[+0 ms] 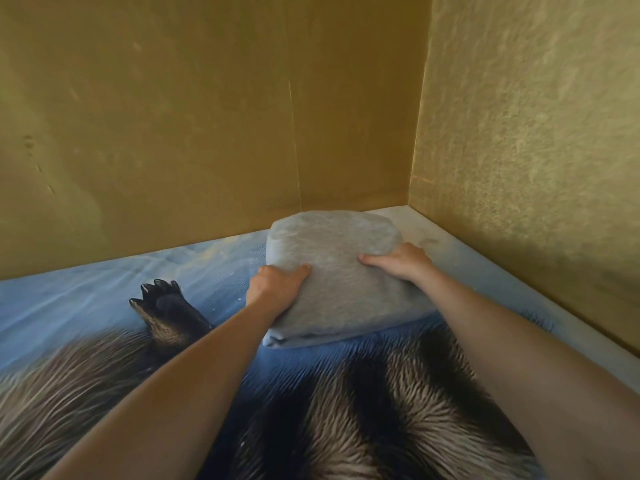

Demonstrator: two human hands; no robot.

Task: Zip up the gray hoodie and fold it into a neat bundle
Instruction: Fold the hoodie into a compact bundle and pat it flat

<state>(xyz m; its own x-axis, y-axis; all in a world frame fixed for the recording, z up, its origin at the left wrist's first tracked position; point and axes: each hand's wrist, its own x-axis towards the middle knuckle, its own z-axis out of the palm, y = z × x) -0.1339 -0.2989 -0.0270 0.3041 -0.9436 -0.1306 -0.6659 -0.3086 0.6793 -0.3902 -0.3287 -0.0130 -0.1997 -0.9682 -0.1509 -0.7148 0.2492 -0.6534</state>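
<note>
The gray hoodie (pixel 337 271) is a thick folded bundle lying on the bed near the corner of the room. My left hand (pixel 275 287) grips its left side, thumb on top and fingers curled under the edge. My right hand (pixel 398 263) grips the right side, thumb lying across the top, fingers wrapped over the far edge. The near end of the bundle looks slightly raised off the cover. No zipper, hood or sleeve shows; all are folded inside.
The bed cover (pixel 214 275) is blue with a printed raccoon, its dark paw (pixel 162 299) at left and striped tail (pixel 381 410) below the bundle. Yellow-brown walls (pixel 207 116) meet in a corner just behind the hoodie. The white mattress edge (pixel 485 258) runs along the right wall.
</note>
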